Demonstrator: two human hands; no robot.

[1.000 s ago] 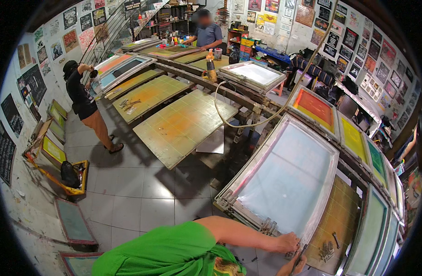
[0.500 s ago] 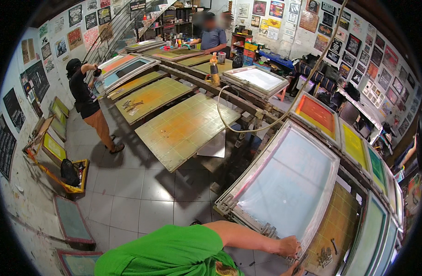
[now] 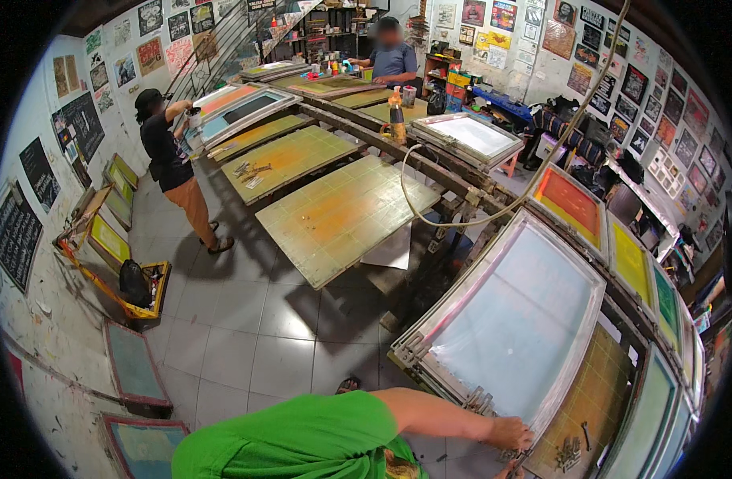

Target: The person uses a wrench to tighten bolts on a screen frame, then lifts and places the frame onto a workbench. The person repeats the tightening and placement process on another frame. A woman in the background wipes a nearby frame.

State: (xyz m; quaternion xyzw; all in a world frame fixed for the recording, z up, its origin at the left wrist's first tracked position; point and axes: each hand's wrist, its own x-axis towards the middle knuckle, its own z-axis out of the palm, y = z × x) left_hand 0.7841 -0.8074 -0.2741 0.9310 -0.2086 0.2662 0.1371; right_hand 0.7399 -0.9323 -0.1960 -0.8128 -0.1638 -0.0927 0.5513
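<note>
A large screen-printing frame [image 3: 525, 311] with pale blue mesh lies tilted over a yellow-brown board [image 3: 593, 383] at the right. At its near corner my left hand [image 3: 509, 433] is closed, fingers curled against the frame's edge; what they grip is hidden. My right hand [image 3: 509, 472] shows just below it, mostly cut off by the lower rim. Between the two hands is a small metal fitting [image 3: 509, 455], too small to make out. Metal clamps [image 3: 480, 401] sit along the frame's near edge. On the board lie a wrench [image 3: 585, 436] and a pile of metal pieces [image 3: 568, 454].
More coloured screens [image 3: 569, 203] line the right side. A hose [image 3: 430, 222] loops over the central rail, where a bottle [image 3: 397, 120] stands. Several boards [image 3: 350, 215] extend leftward. One person [image 3: 174, 152] stands at the left, another [image 3: 390, 60] at the back. Screens [image 3: 138, 363] lean at lower left.
The whole view has shifted, so the scene sits further right. My left hand stays at the frame's near corner; my right hand shows less. The person at the back is less overlapped by another.
</note>
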